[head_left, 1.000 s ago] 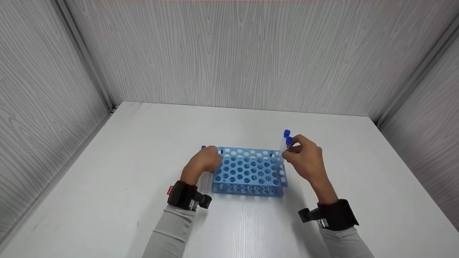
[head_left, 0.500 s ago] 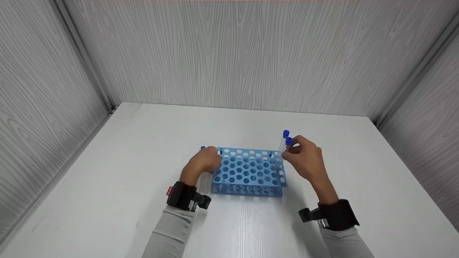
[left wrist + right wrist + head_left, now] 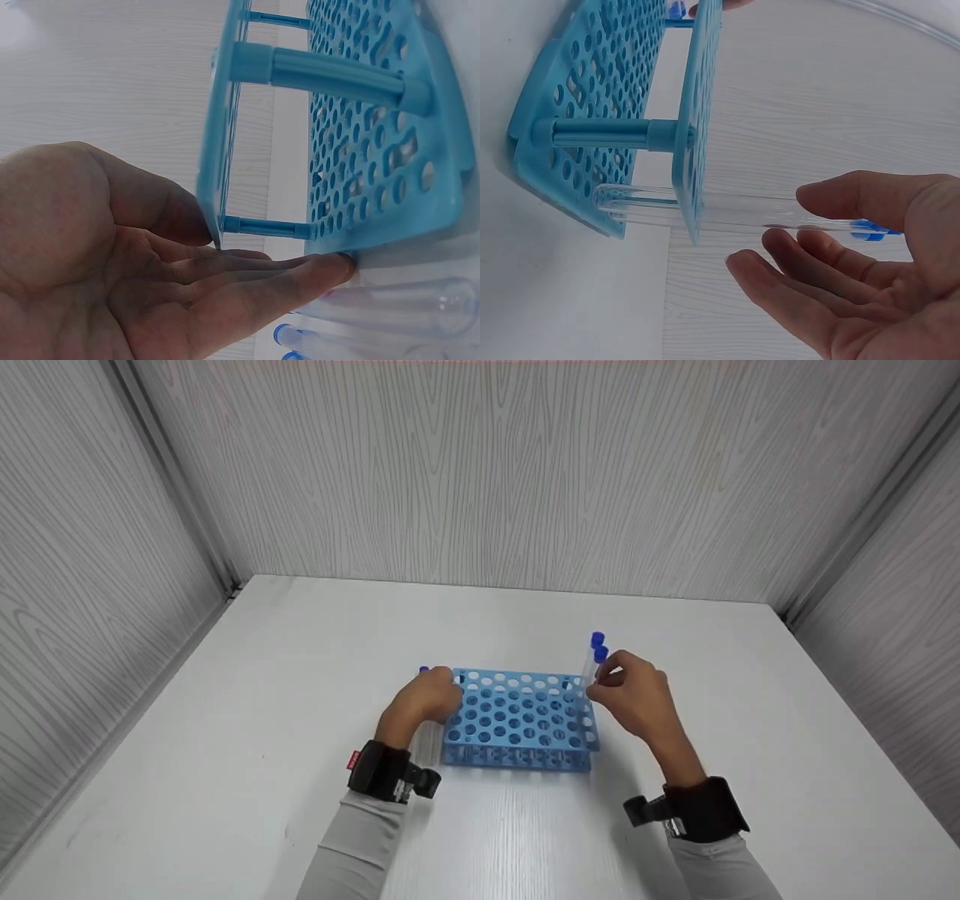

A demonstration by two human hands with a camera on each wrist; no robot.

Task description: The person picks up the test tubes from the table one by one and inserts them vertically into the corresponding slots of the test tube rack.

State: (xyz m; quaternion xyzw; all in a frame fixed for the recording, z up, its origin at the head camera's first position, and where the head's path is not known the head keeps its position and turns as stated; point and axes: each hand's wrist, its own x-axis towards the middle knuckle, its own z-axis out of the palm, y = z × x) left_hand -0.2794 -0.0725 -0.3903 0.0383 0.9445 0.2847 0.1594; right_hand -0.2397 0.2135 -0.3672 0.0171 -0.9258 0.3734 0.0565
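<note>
A light-blue test tube rack (image 3: 517, 747) stands on the white table. My left hand (image 3: 431, 694) holds its left end, thumb at the upper plate's edge and fingers along the side, as the left wrist view shows. At the right end, my right hand (image 3: 637, 694) pinches a clear test tube (image 3: 742, 211) with a blue cap (image 3: 600, 654). The tube passes through the upper plate, its round bottom down by the lower plate in the right wrist view. Just behind it in the head view rises a second blue-capped tube (image 3: 597, 640).
Several more clear tubes (image 3: 397, 306) with blue caps are beside the rack's left end, partly hidden by the left hand in the head view. Grey wood-grain panels (image 3: 480, 472) enclose the table at the back and both sides.
The right hand has shifted slightly down and left along with the pinched tube, its cap now a little closer to the other one. The left hand stays on the rack.
</note>
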